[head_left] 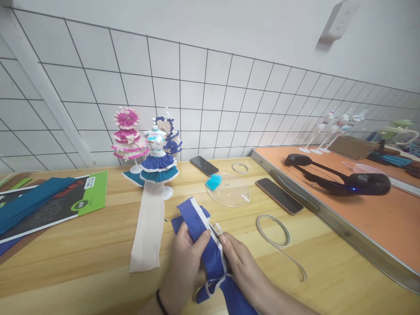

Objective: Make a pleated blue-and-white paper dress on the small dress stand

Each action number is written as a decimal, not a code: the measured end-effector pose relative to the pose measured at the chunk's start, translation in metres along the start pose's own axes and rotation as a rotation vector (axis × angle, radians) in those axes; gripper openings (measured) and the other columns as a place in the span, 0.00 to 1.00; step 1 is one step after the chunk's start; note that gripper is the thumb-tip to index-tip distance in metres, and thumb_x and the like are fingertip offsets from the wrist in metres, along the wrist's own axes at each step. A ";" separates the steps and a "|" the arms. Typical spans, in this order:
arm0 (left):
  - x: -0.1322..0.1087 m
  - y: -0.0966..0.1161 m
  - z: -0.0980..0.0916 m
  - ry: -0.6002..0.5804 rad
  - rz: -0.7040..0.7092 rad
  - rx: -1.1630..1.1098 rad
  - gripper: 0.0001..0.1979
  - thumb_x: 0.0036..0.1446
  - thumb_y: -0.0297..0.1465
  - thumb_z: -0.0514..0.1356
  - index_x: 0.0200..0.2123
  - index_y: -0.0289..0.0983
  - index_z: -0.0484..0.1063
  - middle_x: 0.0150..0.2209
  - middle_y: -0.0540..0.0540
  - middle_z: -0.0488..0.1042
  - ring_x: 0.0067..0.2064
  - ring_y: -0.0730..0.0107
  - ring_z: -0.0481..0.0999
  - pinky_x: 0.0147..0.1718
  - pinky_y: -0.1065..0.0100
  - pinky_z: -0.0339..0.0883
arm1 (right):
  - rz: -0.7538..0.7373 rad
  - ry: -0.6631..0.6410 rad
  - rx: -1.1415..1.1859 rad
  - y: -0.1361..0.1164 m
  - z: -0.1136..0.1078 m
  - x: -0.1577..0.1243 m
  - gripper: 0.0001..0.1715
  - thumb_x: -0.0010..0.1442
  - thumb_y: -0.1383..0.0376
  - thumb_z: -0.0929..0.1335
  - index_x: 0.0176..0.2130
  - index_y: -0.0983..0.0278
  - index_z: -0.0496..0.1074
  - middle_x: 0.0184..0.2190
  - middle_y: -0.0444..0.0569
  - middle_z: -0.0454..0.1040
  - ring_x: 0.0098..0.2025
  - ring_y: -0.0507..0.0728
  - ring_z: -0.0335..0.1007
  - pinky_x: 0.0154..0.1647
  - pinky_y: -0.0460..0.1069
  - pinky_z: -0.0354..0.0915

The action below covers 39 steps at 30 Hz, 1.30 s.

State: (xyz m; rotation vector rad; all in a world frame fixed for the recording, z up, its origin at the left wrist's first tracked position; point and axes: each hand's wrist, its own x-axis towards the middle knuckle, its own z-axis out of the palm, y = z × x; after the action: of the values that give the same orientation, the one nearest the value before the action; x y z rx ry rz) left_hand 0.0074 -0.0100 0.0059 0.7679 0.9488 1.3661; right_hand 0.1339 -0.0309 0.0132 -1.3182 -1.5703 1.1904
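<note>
A long dark blue strip of crepe-like material [212, 258] with a white edge lies across both hands, bent and hanging toward me. My left hand [187, 258] grips it between thumb and fingers. My right hand [241, 258] pinches its white edge, where a thin white curl [217, 227] sticks up; the fingertips are partly hidden. Beyond my left hand stands a small dress form [157, 144] with blue and teal ruffled tiers. From its base a cream strip [147, 236] runs toward me on the table.
Pink [127, 138] and blue-cream [173, 140] ruffled forms stand behind. Right of my hands lie a tape roll [262, 236], a clear disc [226, 201] with turquoise pieces [214, 182], and phones [278, 195] [204, 166]. Teal strips [36, 199] lie left; black headgear [367, 183] rests on an orange board [361, 227].
</note>
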 end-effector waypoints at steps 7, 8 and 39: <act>0.001 -0.002 -0.003 -0.016 -0.006 0.047 0.13 0.49 0.30 0.64 0.39 0.36 0.70 0.38 0.43 0.78 0.40 0.61 0.77 0.40 0.63 0.70 | 0.009 -0.003 -0.019 0.000 -0.001 0.000 0.23 0.66 0.50 0.54 0.31 0.63 0.62 0.27 0.44 0.64 0.31 0.53 0.61 0.36 0.47 0.59; 0.001 -0.002 -0.003 -0.016 -0.006 0.047 0.13 0.49 0.30 0.64 0.39 0.36 0.69 0.38 0.43 0.78 0.39 0.62 0.77 0.39 0.63 0.70 | 0.011 -0.002 -0.023 0.000 -0.001 0.000 0.23 0.66 0.50 0.54 0.31 0.63 0.62 0.27 0.44 0.65 0.31 0.53 0.61 0.37 0.47 0.60; -0.001 -0.001 0.000 -0.035 0.018 0.046 0.13 0.51 0.28 0.62 0.41 0.37 0.67 0.39 0.46 0.77 0.42 0.64 0.75 0.43 0.64 0.68 | 0.040 0.003 0.007 -0.001 -0.001 -0.001 0.22 0.65 0.50 0.55 0.30 0.63 0.62 0.25 0.42 0.61 0.29 0.52 0.58 0.32 0.45 0.58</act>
State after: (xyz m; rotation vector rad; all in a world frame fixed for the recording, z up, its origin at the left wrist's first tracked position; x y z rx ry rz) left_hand 0.0081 -0.0113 0.0056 0.8341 0.9509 1.3459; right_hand 0.1348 -0.0319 0.0141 -1.3513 -1.5431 1.2169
